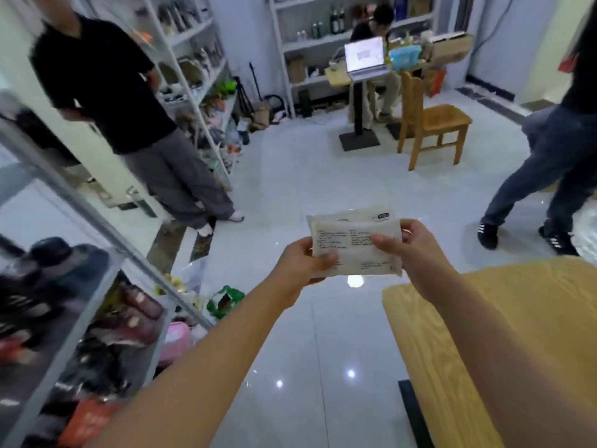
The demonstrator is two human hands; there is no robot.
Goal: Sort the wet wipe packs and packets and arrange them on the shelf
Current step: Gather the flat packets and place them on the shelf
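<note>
Two flat white printed wet wipe packs (355,245), stacked in midair over the floor, pinched by my left hand (302,261) and right hand (412,245); sorting step, next needs carrying to white metal shelf (97,221).

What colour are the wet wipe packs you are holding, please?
Off-white with small dark print, seen in the head view: wet wipe packs.

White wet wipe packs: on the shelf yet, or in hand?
In hand: white wet wipe packs held between left hand and right hand over the floor.
</note>
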